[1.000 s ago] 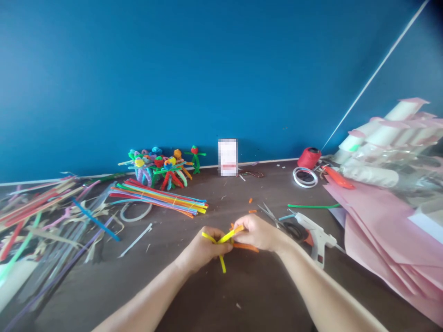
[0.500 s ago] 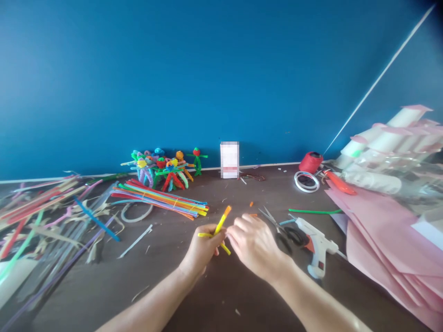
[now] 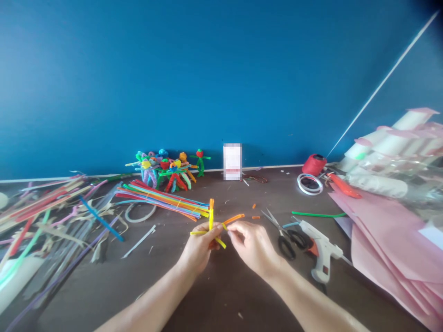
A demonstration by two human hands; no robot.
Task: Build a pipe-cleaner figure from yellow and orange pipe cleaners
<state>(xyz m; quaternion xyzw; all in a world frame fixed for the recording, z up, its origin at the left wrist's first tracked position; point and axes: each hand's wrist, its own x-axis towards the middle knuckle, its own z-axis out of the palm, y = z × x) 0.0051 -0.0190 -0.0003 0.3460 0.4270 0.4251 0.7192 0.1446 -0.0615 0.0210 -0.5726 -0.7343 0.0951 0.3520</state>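
Over tabletop (image 3: 242,290), left fingers (image 3: 204,235) clamp yellow pipe cleaners (image 3: 211,214); right fingers (image 3: 235,229) together beside orange one (image 3: 234,218).

Upright card (image 3: 232,161) blurred, print unreadable; crossing of yellow pipe cleaners (image 3: 211,214) hidden by left hand (image 3: 200,244)

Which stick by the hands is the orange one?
It's the short orange pipe cleaner, slanting up above the right hand. The others, gripped in the left hand, are yellow pipe cleaners.
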